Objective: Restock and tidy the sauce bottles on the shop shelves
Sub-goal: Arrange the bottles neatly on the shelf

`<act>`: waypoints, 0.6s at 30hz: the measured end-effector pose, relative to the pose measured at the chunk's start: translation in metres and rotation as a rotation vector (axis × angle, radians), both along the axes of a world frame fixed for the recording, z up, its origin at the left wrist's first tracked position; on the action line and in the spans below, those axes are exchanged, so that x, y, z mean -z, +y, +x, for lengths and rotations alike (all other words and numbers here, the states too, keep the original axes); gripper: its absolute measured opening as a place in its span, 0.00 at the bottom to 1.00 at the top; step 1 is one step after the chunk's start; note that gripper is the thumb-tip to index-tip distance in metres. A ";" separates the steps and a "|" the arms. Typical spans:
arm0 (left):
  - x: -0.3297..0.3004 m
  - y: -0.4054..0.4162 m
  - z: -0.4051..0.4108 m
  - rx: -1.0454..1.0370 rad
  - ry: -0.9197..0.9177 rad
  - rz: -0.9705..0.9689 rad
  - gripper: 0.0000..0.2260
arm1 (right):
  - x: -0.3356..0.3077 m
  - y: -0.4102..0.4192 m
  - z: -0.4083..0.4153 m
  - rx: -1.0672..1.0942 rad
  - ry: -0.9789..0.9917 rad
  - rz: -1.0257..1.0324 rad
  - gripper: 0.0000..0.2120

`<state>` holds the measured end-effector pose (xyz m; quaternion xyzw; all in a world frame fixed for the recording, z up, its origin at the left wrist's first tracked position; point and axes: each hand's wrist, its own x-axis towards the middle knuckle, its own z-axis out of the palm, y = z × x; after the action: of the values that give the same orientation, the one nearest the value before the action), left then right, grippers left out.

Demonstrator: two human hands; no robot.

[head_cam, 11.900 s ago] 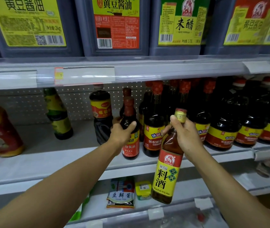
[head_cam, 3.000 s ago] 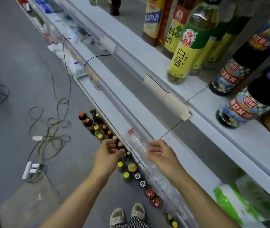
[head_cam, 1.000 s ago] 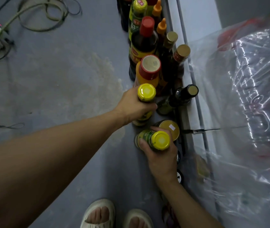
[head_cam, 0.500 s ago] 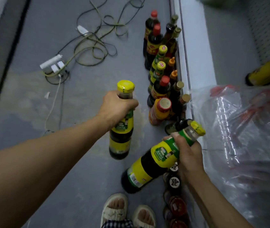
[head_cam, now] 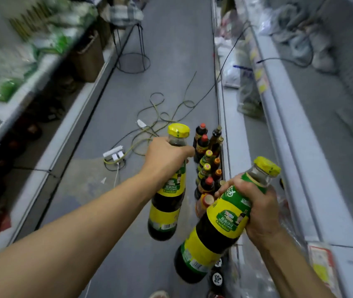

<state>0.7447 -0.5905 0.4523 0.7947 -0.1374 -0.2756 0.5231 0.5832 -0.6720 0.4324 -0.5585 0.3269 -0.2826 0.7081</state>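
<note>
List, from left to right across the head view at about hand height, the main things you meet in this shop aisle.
White power strip on the floor → left hand gripping a yellow-capped bottle → row of bottles standing on the floor → right hand gripping a second, tilted yellow-capped bottle → shelf edge.

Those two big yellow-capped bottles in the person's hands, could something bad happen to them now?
Maybe. The left hand grips its sauce bottle only near the neck, so the heavy body hangs free and might slip. The right hand holds the other sauce bottle tilted; its base could knock the bottles on the floor below. The loose cables nearby could trip someone.
</note>
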 end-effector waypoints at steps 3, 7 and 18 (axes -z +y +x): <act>-0.059 -0.002 -0.010 0.017 -0.076 -0.038 0.15 | -0.066 0.004 -0.010 -0.024 0.011 -0.200 0.04; -0.123 -0.001 -0.029 0.065 -0.125 -0.057 0.15 | -0.137 0.006 -0.028 0.049 0.018 -0.251 0.08; -0.228 0.003 -0.096 0.259 -0.121 -0.174 0.07 | -0.258 0.033 -0.088 0.341 0.031 -0.470 0.11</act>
<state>0.6484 -0.5876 0.6803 0.7372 -0.2933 -0.2796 0.5407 0.4956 -0.6391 0.6902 -0.6484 0.3522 -0.4571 0.4965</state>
